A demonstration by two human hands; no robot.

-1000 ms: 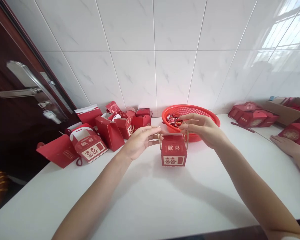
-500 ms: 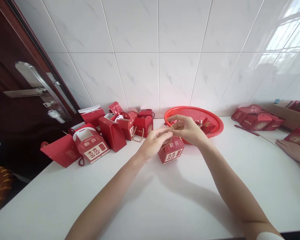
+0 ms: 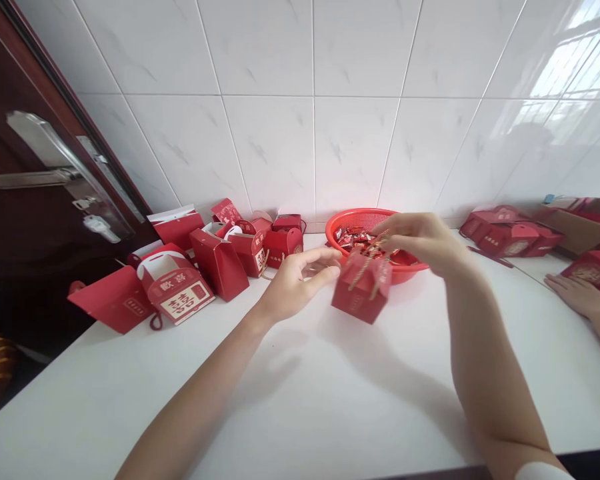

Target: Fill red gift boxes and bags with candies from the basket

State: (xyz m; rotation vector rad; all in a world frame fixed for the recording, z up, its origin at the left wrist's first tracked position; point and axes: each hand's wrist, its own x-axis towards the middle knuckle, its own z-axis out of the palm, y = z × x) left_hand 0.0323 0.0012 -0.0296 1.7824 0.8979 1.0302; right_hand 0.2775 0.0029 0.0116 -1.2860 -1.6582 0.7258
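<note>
A small red gift box [image 3: 361, 301] hangs tilted by its twisted gold cord handle [image 3: 363, 270], blurred by motion. My right hand [image 3: 423, 241] is closed on the cord above it. My left hand [image 3: 300, 280] is just left of the box, fingers curved and apart, holding nothing. Whether its fingertips touch the box's edge I cannot tell. Behind the box stands a red plastic basket [image 3: 410, 269] with many small wrapped sweets [image 3: 353, 237] in it.
Several red gift boxes, some with open tops, crowd the left back; one shows a white label [image 3: 187, 303]. At the right, another person's hand [image 3: 575, 293] rests by a red box [image 3: 593, 272], near a stacked group of red boxes [image 3: 513, 233] and a cardboard carton [image 3: 563, 230]. A white tabletop [image 3: 300, 413] lies below.
My right hand has moved right and lifted the gift box by its cord; the box has turned and tilted. My left hand has come off the cord and opened.
</note>
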